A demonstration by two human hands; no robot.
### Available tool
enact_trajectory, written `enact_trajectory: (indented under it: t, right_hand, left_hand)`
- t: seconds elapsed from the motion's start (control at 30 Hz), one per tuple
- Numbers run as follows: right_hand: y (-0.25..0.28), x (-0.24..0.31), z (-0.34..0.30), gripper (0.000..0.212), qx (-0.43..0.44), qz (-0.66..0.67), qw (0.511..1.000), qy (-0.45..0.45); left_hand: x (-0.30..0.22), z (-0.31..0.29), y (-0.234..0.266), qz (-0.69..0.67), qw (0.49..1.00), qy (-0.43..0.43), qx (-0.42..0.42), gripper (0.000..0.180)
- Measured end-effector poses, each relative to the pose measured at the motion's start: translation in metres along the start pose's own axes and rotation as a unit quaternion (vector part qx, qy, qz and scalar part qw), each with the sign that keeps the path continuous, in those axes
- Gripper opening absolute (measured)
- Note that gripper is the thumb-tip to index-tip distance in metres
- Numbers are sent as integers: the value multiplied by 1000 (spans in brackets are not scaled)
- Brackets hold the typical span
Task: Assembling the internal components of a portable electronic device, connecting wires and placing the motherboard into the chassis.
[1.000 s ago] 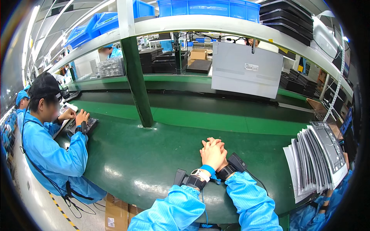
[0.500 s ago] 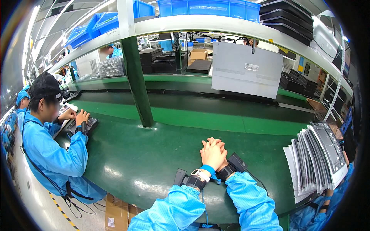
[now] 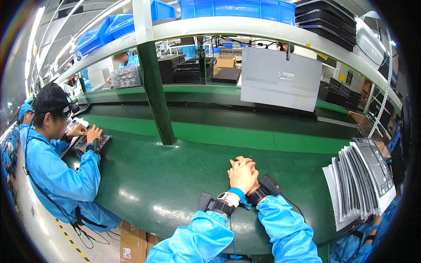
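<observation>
My left hand (image 3: 241,177) lies over my right hand (image 3: 254,187), and their fingers are interlaced. Both rest together on the green table (image 3: 184,175), with no object visible in them. On my left wrist are a black strapped device (image 3: 215,204), a white band (image 3: 230,198) and a blue wrist strap (image 3: 238,193) with a thin cord. A black device (image 3: 269,184) with a cable is strapped to my right wrist. The palms are hidden.
A stack of flat panels in sleeves (image 3: 357,184) stands at the right. A co-worker (image 3: 57,166) handles a dark device (image 3: 104,141) at the left. A green post (image 3: 157,96) rises from the table, and a grey panel (image 3: 280,81) hangs behind. Blue bins (image 3: 239,11) sit overhead.
My hands have stayed clasped in the same place. At the right edge, another person's arm has shifted slightly. Beyond the shelf, a distant person's hand has come into view.
</observation>
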State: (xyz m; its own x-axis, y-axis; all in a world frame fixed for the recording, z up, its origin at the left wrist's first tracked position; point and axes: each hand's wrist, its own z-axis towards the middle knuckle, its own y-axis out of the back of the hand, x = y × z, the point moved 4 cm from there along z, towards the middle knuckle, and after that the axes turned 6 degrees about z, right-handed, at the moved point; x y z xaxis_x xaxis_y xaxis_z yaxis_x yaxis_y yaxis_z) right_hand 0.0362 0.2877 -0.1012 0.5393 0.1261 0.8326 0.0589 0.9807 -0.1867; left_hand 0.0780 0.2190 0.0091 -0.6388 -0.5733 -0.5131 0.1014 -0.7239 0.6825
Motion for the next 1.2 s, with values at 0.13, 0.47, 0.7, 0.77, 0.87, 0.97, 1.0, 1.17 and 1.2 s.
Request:
enact_trajectory:
  t: [0.13,0.47,0.7,0.77,0.87,0.97,1.0,1.17,1.2]
  right_hand:
    - [-2,1,3,54,-14,-120,993,-7]
    - [-6,-8,4,47,29,229,972,-53]
    - [-1,18,2,49,39,-304,952,5]
    - [-5,21,3,45,62,-517,853,23]
    - [-4,15,3,45,61,-134,988,-53]
    - [-6,17,2,45,69,-458,886,14]
    - [-3,4,0,49,72,-188,979,-12]
    - [-4,-2,0,55,69,251,964,-56]
    - [-5,-2,0,55,69,256,962,-57]
  left_hand:
    - [3,0,-2,5,1000,2,-3,25]
    - [1,2,4,9,1000,10,-1,25]
    - [1,3,0,-11,1000,1,7,26]
    - [3,2,0,-4,1000,-2,1,26]
    - [2,2,1,3,1000,5,-5,27]
    - [1,2,1,-1,1000,4,-1,27]
    - [0,2,2,0,1000,4,5,26]
    - [1,2,3,-6,1000,3,10,26]
    - [0,2,3,-17,1000,12,15,25]
